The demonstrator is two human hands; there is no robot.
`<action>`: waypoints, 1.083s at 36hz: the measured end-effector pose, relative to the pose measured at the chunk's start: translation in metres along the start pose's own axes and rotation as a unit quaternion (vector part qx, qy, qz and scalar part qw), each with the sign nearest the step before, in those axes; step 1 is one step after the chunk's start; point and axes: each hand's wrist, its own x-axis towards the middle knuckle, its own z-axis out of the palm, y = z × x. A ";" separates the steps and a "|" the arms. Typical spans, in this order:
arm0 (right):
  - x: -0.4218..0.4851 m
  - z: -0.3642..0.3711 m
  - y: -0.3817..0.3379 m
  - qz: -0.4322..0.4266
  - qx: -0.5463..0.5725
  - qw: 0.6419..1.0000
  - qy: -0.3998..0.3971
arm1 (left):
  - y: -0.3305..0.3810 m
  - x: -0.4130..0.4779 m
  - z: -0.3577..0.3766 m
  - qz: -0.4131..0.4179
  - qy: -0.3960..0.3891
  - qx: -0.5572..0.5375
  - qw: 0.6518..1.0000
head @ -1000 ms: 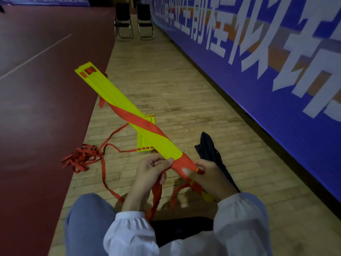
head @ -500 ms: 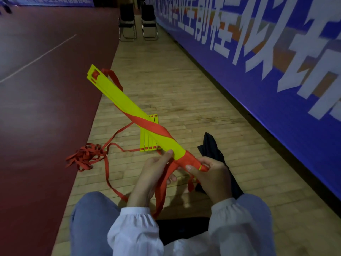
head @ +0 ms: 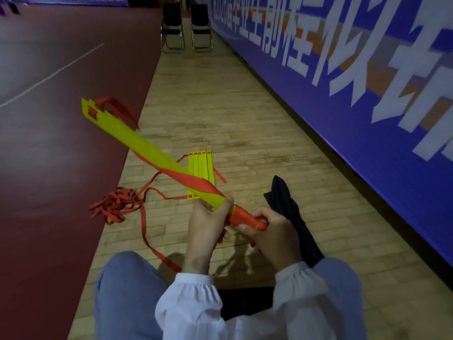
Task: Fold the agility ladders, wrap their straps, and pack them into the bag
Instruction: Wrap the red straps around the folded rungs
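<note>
A folded bundle of yellow ladder rungs (head: 137,141) points up and to the left from my lap. A red strap (head: 193,180) winds diagonally round it and covers its near end in tight turns. My right hand (head: 267,231) grips that red-wrapped near end. My left hand (head: 208,217) holds the bundle just above the wrapping, with the strap running under its fingers. A second folded set of yellow rungs (head: 201,175) lies flat on the wooden floor behind. The dark bag (head: 291,217) lies crumpled on the floor to my right.
A tangled heap of red strap (head: 115,204) lies at the left, where the wooden floor meets the dark red court surface (head: 49,168). A blue banner wall (head: 367,99) runs along the right. Two folding chairs (head: 186,25) stand at the far end. My knees are in front.
The bundle has tilted and its far end swung left and down in view. My left hand slid up from the strap onto the bundle above the wrapping. A loose strap loop now shows at the far end.
</note>
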 end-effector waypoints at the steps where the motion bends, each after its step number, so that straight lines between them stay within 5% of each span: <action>1: 0.001 -0.004 0.000 -0.001 0.008 1.000 -0.028 | -0.002 -0.001 -0.001 0.001 -0.002 -0.010 1.000; 8: 0.002 -0.015 -0.004 0.077 0.026 0.978 -0.191 | 0.000 -0.008 -0.005 0.026 -0.090 -0.027 0.995; 12: -0.003 -0.022 -0.003 0.121 0.182 0.949 -0.227 | 0.003 -0.013 -0.010 0.045 -0.146 -0.022 0.988; 27: -0.003 -0.021 -0.002 0.083 0.224 0.963 -0.126 | 0.011 -0.012 -0.022 -0.065 -0.254 -0.014 0.965; 39: 0.000 -0.009 0.008 0.068 0.181 0.980 -0.055 | 0.018 -0.014 -0.014 -0.054 -0.183 -0.031 0.981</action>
